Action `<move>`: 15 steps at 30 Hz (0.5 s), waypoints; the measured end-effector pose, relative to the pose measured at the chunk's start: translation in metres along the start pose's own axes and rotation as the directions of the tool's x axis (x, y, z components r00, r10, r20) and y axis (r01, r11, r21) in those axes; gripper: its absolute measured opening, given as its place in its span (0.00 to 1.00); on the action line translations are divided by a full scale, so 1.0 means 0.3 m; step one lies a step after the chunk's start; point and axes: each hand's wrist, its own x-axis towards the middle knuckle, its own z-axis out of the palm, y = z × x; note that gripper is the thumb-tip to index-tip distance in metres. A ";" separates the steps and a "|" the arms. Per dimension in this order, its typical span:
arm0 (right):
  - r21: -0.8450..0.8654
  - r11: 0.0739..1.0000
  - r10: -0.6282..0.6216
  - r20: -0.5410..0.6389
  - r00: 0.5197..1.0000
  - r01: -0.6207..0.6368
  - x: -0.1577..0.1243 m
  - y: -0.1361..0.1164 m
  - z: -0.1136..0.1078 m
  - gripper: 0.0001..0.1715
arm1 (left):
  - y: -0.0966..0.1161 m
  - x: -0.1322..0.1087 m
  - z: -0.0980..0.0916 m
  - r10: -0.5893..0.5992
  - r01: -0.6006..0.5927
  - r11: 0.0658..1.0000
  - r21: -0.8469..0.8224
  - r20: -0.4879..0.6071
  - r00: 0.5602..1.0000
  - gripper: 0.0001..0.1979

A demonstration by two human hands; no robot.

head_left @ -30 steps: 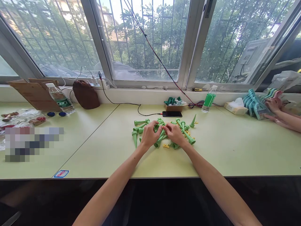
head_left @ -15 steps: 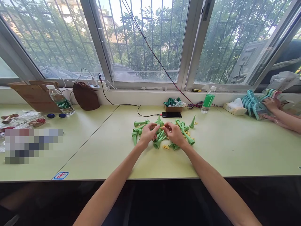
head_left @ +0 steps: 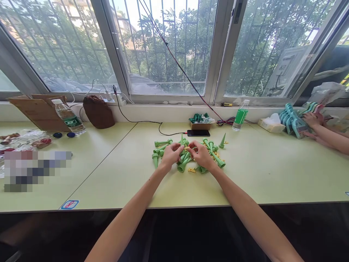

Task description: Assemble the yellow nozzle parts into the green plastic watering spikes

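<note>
At table (head_left: 261, 174) centre, left hand (head_left: 171, 155) and right hand (head_left: 203, 155) pinch a yellow clip (head_left: 187, 148) above green spikes (head_left: 163, 142); I'd say a slip buries it.

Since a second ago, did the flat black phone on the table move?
No. The flat black phone stays right in front of the small brown box.

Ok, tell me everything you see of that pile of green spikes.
The pile of green spikes is a loose heap of plastic-looking cones with wider collars. Most lie flat and crossed; one stands upright at the right edge. Yellow bits lie among them. It sits on the table by a black phone, under the left hand and right hand.
</note>
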 end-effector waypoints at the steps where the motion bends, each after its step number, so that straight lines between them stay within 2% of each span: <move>1: -0.003 1.000 0.002 -0.002 1.000 -0.002 0.000 -0.001 0.000 0.10 | -0.001 0.001 0.000 -0.002 0.002 1.000 0.001 0.003 1.000 0.18; 15: -0.065 0.998 -0.008 -0.001 1.000 0.008 0.002 -0.004 -0.003 0.12 | -0.001 -0.002 -0.011 0.002 -0.002 1.000 -0.007 0.044 0.999 0.20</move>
